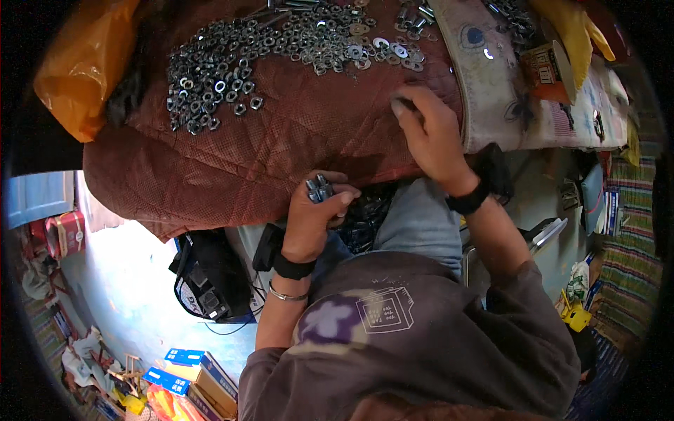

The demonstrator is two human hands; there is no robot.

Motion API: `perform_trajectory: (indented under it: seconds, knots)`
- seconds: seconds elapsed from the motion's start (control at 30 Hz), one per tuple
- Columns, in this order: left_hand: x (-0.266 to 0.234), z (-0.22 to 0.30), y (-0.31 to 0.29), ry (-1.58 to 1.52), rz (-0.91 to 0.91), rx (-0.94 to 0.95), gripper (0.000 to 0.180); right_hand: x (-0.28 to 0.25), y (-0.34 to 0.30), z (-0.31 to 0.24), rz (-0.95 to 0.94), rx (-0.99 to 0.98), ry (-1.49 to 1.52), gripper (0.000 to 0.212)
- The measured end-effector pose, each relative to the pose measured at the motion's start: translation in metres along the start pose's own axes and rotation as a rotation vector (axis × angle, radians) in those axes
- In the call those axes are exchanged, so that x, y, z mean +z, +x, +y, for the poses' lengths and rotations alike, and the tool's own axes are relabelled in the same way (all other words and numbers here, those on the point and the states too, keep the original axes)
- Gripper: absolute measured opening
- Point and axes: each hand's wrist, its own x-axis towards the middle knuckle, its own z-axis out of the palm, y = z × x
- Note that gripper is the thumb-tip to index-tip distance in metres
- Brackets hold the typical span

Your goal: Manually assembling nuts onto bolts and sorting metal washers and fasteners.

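My left hand (314, 217) is closed around several metal bolts (319, 189) in front of the padded bench's near edge. Their ends stick up between thumb and fingers. Over the right part of the maroon quilted cover (309, 112), my right hand (432, 137) has its fingers loosely bent, with no object visible in it. Beyond it lie flat washers (400, 51) and a few bolts (419, 21). A wide spread of hex nuts (217, 77) covers the far left of the cloth.
An orange plastic bag (84, 70) hangs at the far left. On the right, a paper cup (547, 72) lies tilted on a pale cloth (484, 105), with more metal hardware (516, 21) behind it. Below left are a black bag (214, 277) and blue-and-white cardboard boxes (203, 379).
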Motion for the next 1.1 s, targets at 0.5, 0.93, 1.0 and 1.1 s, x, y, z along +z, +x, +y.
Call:
perform_trajectory:
  seconds: [0.5,0.93,1.0,1.1]
  knots:
    - [0.004,-0.010,0.002,-0.651,-0.161,-0.079,0.022,0.036,0.061,0.016,0.034,-0.184,-0.449,0.023]
    - [0.004,-0.010,0.004,-0.394,-0.229,-0.064,0.030,0.034,0.060,0.015,-0.053,-0.147,-0.396,0.029]
    - [0.005,-0.006,0.004,-0.377,-0.237,-0.062,0.030,0.034,0.060,0.011,-0.047,-0.162,-0.400,0.030]
    - [0.006,-0.007,0.003,-0.299,-0.203,-0.068,0.033,0.034,0.061,0.013,-0.076,-0.150,-0.403,0.028]
